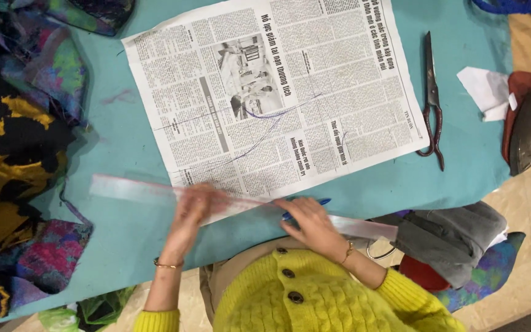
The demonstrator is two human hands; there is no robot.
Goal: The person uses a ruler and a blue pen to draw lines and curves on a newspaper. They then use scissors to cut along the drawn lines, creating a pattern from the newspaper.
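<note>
Two hands press my ruler (155,192) flat on the newspaper (314,92): left (187,212) fingers spread at 7 o'clock, right (310,222) pinching a pen (314,203). Some lines are drawn; scissors (432,101) lie unused at 2.

A long, clear plastic ruler (241,206) is laid flat across the lower edge of a printed newspaper sheet (278,92). A blue pen (307,208) is held beside it.

Left hand (190,212) flat on clear ruler (155,192), right hand (310,222) w/ blue pen (307,208) on ruler; newspaper (275,92) just beyond both.
</note>
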